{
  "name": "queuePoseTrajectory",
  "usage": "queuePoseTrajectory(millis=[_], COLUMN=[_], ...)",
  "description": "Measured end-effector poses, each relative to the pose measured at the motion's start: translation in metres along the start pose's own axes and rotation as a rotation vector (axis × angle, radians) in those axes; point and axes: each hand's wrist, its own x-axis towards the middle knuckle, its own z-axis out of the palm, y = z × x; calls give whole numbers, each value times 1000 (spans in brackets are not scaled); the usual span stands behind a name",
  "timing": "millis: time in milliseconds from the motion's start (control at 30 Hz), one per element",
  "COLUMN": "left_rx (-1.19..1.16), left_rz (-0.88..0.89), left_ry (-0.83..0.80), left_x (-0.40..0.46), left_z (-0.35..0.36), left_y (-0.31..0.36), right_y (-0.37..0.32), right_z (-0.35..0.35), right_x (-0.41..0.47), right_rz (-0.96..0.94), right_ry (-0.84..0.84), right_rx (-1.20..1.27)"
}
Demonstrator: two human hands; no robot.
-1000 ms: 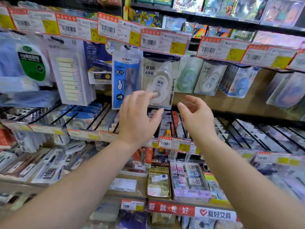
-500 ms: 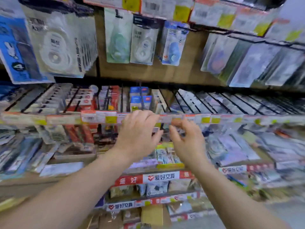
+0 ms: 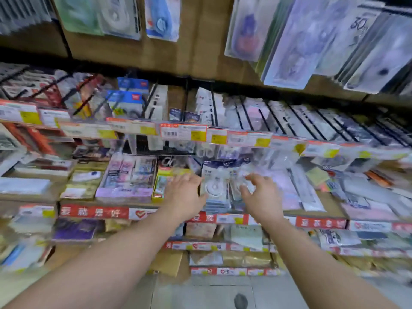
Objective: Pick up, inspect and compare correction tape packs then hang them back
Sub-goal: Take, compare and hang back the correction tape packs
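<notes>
Both arms reach forward, left hand [image 3: 186,195] flat-fingered, right hand [image 3: 260,195] with fingers [image 3: 247,190] curled.

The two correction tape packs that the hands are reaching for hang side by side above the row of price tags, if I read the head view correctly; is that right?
Not quite. In the head view the two correction tape packs do hang side by side between the left hand and the right hand, but they hang below the row of price tags, not above it.
</notes>
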Motion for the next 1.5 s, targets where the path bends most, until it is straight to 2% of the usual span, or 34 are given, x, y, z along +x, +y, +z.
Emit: queuePoseTrajectory(millis=[233,467,567,700,867,967,1067,1167,1267,1400,1500], left_rx=[-133,-598,-800,-880,-1088,-1119,-1138,-1154,-1157,-1189,-1215], left_rz=[-281,-579,-591,-619,-674,-671,-661,-632,-622,-604,-585], left_ry=[-112,-133,-121,-115,-117,-105,-94,-87,-95,-96,-79], left_x=[40,70,73,68,56,50,46,43,43,46,47], left_z=[21,48,53,47,35,33,32,30,31,33,31], left_y=[25,24,21,15,-1,-12,-20,-20,-18,-6,3], right_y=[29,46,47,35,14,8,8,20,34,43,48], right_z=[15,23,24,26,37,43,46,45,42,43,40], right_x=[31,50,54,55,55,53,55,60,66,77,83], right_rz=[14,31,42,48,103,128,153,206,298,373,402], right_ry=[-86,-119,-123,-151,-249,-274,-181,-54,-106,-239,-234], right_rx=[52,103,120,167,223,222,217,54,-53,157,313])
